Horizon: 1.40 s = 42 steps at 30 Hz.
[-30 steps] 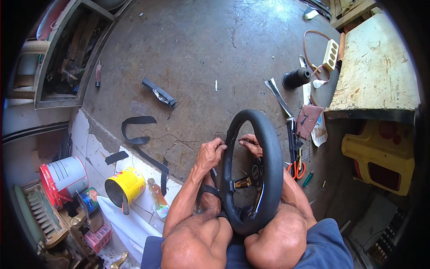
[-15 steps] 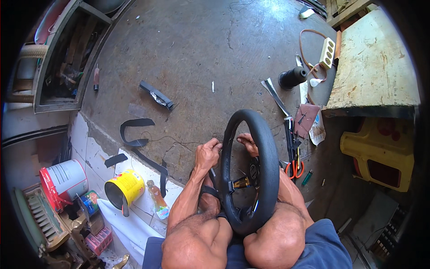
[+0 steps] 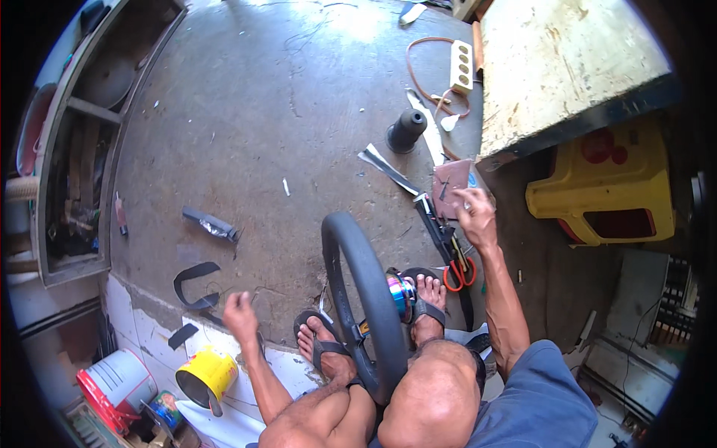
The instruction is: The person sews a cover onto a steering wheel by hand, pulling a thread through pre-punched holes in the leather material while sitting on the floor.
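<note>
A black steering wheel [image 3: 376, 287] stands on edge between my knees, touched by neither hand. Its hub has a shiny rainbow-coloured metal piece [image 3: 402, 296]. My left hand [image 3: 240, 319] is out to the left of the wheel, above the white tiles, fingers closed in a pinch. To the right, my right hand [image 3: 476, 215] is raised beside a brownish-red flat piece [image 3: 450, 187], its fingers bent and pinched together. Whatever either hand holds is too small to make out. Orange-handled scissors [image 3: 459, 275] lie below the right hand, alongside black strips [image 3: 431, 216].
A black thread cone [image 3: 407, 131] and a white power strip [image 3: 461, 67] are at the far right, near a worn wooden table [image 3: 567, 82]. Curved black strip [image 3: 196, 287], yellow can [image 3: 207, 373] and white-and-red bucket [image 3: 119, 388] are on the left. My sandalled feet flank the wheel.
Both hands have left the wheel and spread apart, left hand leftward, right hand rightward toward the brownish-red piece. The wheel has turned, showing the rainbow-coloured hub piece. The view has shifted right.
</note>
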Each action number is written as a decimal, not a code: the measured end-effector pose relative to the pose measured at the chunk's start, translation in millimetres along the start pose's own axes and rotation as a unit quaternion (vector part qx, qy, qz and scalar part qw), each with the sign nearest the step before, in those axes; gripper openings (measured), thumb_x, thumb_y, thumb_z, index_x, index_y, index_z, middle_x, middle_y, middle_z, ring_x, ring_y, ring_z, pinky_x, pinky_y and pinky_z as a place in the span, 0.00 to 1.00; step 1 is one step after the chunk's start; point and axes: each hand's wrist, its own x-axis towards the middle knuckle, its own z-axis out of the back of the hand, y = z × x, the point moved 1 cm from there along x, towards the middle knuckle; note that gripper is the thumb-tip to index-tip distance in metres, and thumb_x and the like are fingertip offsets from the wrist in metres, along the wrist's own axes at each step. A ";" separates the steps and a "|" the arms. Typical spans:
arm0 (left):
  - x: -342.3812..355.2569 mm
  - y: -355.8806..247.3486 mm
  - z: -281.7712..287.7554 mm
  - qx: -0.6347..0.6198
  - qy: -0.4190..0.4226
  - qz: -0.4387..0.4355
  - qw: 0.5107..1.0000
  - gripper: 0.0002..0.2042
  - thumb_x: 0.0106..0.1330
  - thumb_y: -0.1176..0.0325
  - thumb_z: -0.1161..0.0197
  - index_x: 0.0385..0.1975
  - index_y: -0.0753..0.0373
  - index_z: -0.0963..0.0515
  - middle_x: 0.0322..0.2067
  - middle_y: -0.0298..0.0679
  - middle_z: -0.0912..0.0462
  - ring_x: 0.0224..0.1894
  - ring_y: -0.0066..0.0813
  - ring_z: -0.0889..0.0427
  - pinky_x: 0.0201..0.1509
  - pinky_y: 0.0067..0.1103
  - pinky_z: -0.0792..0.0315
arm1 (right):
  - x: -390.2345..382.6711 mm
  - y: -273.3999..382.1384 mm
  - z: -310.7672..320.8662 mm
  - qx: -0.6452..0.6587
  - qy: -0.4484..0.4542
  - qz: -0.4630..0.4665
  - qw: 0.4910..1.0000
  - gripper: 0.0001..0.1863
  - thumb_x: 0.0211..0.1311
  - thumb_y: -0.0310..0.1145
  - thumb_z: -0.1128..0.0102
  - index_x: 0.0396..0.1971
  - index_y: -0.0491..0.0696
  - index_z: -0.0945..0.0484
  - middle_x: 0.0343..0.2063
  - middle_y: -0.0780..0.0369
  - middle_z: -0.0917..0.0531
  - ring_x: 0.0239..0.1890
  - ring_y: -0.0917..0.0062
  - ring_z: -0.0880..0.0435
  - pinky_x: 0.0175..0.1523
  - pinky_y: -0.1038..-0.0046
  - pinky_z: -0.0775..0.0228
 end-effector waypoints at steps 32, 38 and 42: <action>6.7 40.3 35.6 0.106 -0.101 0.090 0.985 0.10 0.69 0.64 0.37 0.42 0.63 0.18 0.39 0.46 0.15 0.43 0.45 0.17 0.50 0.34 0.26 | -87.5 -60.3 19.2 -0.130 0.041 -0.042 0.990 0.10 0.55 0.30 0.33 0.37 0.47 0.16 0.38 0.56 0.19 0.45 0.60 0.20 0.51 0.62 0.27; 10.2 40.5 29.0 0.101 -0.112 0.081 0.985 0.15 0.68 0.66 0.37 0.52 0.61 0.21 0.50 0.49 0.21 0.52 0.48 0.21 0.58 0.34 0.29 | -101.0 -77.7 22.6 -0.099 0.019 -0.025 0.995 0.09 0.55 0.31 0.32 0.37 0.49 0.16 0.37 0.58 0.19 0.44 0.60 0.20 0.51 0.61 0.27; 4.3 29.9 17.7 0.117 -0.098 0.063 0.986 0.18 0.66 0.66 0.36 0.55 0.62 0.22 0.52 0.53 0.23 0.57 0.50 0.25 0.62 0.35 0.32 | -96.4 -82.3 22.0 -0.098 0.002 -0.039 0.994 0.09 0.55 0.33 0.34 0.35 0.47 0.16 0.37 0.59 0.19 0.44 0.60 0.20 0.50 0.60 0.26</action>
